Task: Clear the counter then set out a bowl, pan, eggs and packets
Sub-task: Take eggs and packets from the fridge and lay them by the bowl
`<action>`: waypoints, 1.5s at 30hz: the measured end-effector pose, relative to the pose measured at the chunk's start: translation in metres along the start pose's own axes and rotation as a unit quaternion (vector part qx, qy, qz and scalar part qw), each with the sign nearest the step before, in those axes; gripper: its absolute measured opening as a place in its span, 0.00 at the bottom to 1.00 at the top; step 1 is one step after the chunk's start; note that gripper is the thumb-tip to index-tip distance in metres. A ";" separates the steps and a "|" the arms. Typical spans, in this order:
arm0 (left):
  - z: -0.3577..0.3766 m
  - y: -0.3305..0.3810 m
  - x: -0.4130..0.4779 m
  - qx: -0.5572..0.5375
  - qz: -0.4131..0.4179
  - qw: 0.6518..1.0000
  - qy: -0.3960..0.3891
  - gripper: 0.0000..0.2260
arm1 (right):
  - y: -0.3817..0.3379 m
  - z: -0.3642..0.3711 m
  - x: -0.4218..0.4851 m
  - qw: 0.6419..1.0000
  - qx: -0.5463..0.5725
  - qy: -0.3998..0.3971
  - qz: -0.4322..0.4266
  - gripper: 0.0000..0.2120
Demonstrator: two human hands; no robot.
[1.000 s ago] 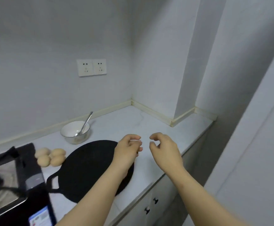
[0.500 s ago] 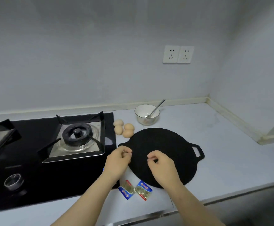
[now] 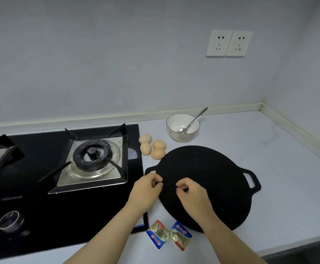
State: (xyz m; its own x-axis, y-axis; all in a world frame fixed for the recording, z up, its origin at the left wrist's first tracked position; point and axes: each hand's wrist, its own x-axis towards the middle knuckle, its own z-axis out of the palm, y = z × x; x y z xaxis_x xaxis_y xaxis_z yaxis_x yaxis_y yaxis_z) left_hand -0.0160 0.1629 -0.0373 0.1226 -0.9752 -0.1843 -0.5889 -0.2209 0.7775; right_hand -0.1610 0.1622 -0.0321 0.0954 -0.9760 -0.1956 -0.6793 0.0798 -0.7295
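Matt black pan (image 3: 212, 168), glossy black hob (image 3: 40, 216), crinkled foil packets (image 3: 158, 235), metal spoon (image 3: 193, 120) (gleaming)

Eggs (image 3: 152, 146) lie between stove (image 3: 63, 168) and pan (image 3: 208, 185) (bowl (image 3: 183, 127) behind).

**Our view swings left and our hands follow**

A second ago we faced the counter's right corner, with both hands at the right edge of the round flat black pan (image 3: 206, 187). Now our left hand (image 3: 145, 189) hangs by its left handle and our right hand (image 3: 192, 197) over its left half. The steel gas burner (image 3: 92, 155) and two blue-and-gold foil packets (image 3: 158, 236) have come into view.
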 end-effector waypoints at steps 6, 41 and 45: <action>0.010 0.008 0.035 -0.001 -0.086 0.996 0.029 0.08 | 0.016 -0.013 0.029 1.000 -0.020 0.018 0.013 0.11; 0.116 0.080 0.125 -0.169 -0.248 0.952 0.061 0.12 | 0.126 -0.119 0.108 0.983 -0.182 -0.018 0.017 0.23; 0.130 0.091 0.139 -0.179 -0.253 0.945 0.105 0.12 | 0.127 -0.124 0.114 0.988 -0.156 0.001 0.017 0.23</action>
State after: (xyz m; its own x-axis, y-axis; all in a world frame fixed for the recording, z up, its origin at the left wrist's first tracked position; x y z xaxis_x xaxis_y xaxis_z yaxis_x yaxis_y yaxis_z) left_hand -0.1563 0.0095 -0.0707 0.4935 -0.7161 -0.4936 -0.1088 -0.6139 0.7818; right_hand -0.3264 0.0362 -0.0653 0.0674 -0.9742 -0.2155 -0.8738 0.0466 -0.4841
